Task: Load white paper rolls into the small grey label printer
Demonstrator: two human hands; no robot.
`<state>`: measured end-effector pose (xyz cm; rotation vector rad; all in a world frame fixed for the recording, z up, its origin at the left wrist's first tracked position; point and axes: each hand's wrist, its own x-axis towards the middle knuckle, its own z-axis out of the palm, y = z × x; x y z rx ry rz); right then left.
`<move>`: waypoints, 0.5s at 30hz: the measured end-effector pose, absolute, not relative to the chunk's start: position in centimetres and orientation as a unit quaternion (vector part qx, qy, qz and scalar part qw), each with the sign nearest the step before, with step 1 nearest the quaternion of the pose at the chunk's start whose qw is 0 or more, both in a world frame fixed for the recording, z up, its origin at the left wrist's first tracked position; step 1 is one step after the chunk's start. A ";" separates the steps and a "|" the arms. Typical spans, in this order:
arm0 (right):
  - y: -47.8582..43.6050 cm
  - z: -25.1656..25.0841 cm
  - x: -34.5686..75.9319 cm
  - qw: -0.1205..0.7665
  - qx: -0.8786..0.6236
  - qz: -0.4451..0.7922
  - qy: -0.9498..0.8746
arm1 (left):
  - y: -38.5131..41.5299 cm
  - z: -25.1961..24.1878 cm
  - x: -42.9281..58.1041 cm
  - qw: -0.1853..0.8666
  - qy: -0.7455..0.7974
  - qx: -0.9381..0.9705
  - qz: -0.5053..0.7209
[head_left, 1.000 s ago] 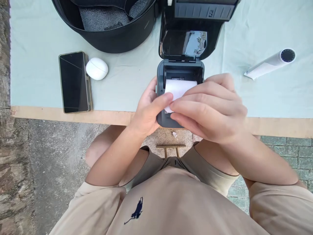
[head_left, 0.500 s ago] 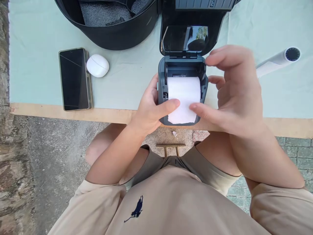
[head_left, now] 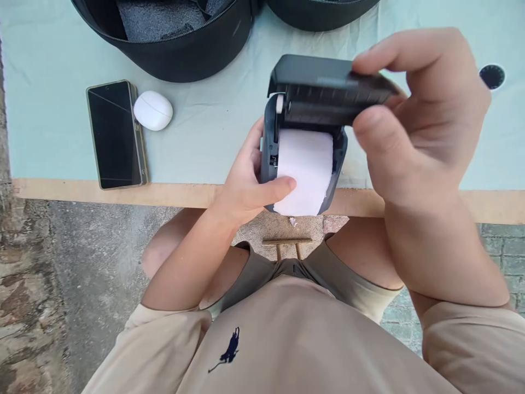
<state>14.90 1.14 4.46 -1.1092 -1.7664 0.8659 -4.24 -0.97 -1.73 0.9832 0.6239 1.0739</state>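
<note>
A small dark label printer [head_left: 268, 128] is at the table's front edge, its lid raised partway. Inside it sits a white paper roll [head_left: 305, 156], whose loose end hangs over the printer's front. My left hand [head_left: 250, 183] wraps round the printer's left side, with the thumb pressing on the paper. My right hand [head_left: 426, 115] pinches the edge of the printer lid [head_left: 315, 74] between thumb and fingers. The lid is tilted above the paper and hides the back of the compartment.
A phone [head_left: 117, 134] lies at the left near the wooden table edge [head_left: 180, 191], with a white earbud case [head_left: 153, 110] touching it. An open black zip case [head_left: 180, 54] stands behind, another black case part [head_left: 320, 16] beside it. A tube's dark end [head_left: 491, 76] shows at the right.
My right hand has left the paper and gripped the lid, swinging it from fully open to partway over the roll. My left hand keeps its hold on the printer.
</note>
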 end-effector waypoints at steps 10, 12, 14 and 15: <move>1.3 3.3 15.5 0.389 -0.389 0.299 -0.780 | -1.3 -0.7 -4.0 0.712 0.302 0.406 0.487; 1.2 3.4 15.5 0.375 -0.393 0.304 -0.783 | -1.3 -0.7 -4.0 0.713 0.299 0.406 0.487; 1.0 3.5 15.4 0.365 -0.395 0.325 -0.778 | -1.3 -0.7 -4.0 0.717 0.293 0.406 0.486; 1.0 3.5 15.4 0.365 -0.397 0.335 -0.773 | -1.3 -0.7 -4.0 0.718 0.289 0.405 0.487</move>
